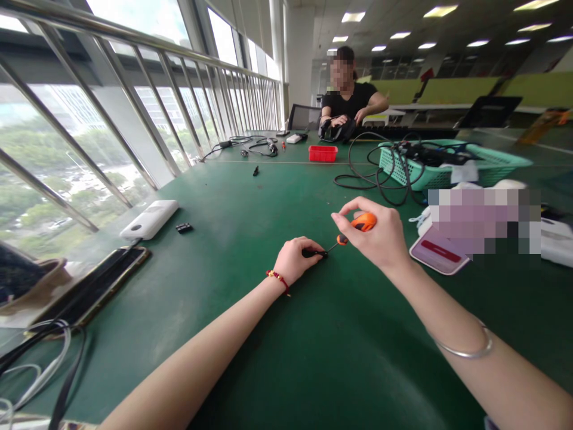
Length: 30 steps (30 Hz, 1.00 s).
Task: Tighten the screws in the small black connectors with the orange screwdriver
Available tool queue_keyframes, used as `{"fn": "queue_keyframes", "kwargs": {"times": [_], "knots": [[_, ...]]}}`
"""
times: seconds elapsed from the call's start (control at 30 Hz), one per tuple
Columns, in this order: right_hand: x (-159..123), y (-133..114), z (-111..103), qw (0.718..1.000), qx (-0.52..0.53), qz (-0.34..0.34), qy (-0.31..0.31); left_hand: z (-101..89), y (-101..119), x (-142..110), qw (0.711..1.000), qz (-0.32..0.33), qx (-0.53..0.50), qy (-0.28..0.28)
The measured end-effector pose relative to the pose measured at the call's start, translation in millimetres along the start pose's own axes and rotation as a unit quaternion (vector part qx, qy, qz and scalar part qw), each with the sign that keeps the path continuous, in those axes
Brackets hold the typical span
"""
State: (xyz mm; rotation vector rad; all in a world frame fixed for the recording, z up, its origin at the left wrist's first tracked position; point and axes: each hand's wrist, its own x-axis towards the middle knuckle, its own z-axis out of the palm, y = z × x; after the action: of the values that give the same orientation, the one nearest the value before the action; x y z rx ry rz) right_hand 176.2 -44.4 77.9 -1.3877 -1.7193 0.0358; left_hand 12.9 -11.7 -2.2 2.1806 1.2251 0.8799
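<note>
My right hand [378, 236] is closed round the orange handle of a small screwdriver [363, 223], whose shaft slants down to the left. Its tip meets a small black part [314, 253] that my left hand [294, 259] pinches against the green table [250, 209]. My left wrist carries a red cord bracelet, my right forearm a silver bangle.
A white power bank [150, 219], a small black piece [184, 227] and a phone [96, 288] lie at left by the window railing. A teal basket [452, 164] with black cables, a red tray [323, 153] and white devices [441, 252] sit at right. Another person [351, 98] works at the far end.
</note>
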Motion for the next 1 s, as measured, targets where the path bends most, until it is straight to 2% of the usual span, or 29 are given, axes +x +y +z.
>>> {"fn": "queue_keyframes", "kwargs": {"times": [0.27, 0.47, 0.63, 0.77, 0.87, 1.0], "knots": [[2.6, 2.6, -1.0, 0.997, 0.077, -0.019, -0.025, -0.1, -0.8, 0.1, 1.000, -0.001, -0.003, 0.000], [0.2, -0.4, -0.3, 1.000, 0.001, -0.003, -0.001, 0.2, -0.6, 0.0, 1.000, 0.000, -0.004, 0.000], [0.7, 1.1, -0.3, 0.998, 0.046, -0.013, -0.029, 0.5, -0.7, 0.2, 1.000, 0.000, 0.000, 0.001], [2.8, 3.5, 0.0, 0.997, 0.066, -0.034, -0.012, 0.8, -1.3, 0.6, 1.000, -0.003, -0.002, 0.000], [2.4, 2.5, 0.3, 0.999, 0.030, -0.015, 0.011, 0.9, -1.7, 0.5, 1.000, -0.003, -0.003, 0.001], [1.1, 0.1, -0.2, 1.000, 0.022, 0.007, -0.020, 1.1, -2.2, -0.5, 1.000, -0.002, -0.001, 0.002]]}}
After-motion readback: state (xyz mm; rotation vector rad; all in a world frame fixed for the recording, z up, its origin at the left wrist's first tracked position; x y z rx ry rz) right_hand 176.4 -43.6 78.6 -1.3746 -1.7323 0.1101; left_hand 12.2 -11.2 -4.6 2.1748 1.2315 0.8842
